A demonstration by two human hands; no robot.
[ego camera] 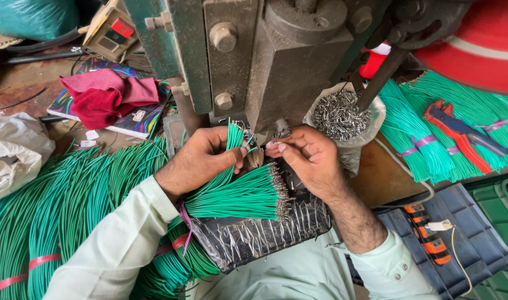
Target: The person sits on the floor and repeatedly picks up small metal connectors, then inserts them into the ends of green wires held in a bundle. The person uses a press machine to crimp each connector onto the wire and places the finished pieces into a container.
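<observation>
My left hand (201, 158) grips a few green wires (233, 136) upright, their tips just under the grey press machine (276, 61). A bundle of green wires with metal terminals (237, 194) lies across below that hand, tied with a pink band. My right hand (307, 155) pinches a small metal terminal (276, 143) between thumb and finger, right next to the wire tips at the press die. Both sleeves are pale green.
A clear bag of small metal terminals (340, 116) stands right of the press. More green wire bundles lie at left (59, 205) and right (426, 133). A red and blue crimping plier (459, 133), a red cloth (107, 97) and a blue crate (459, 244) are nearby.
</observation>
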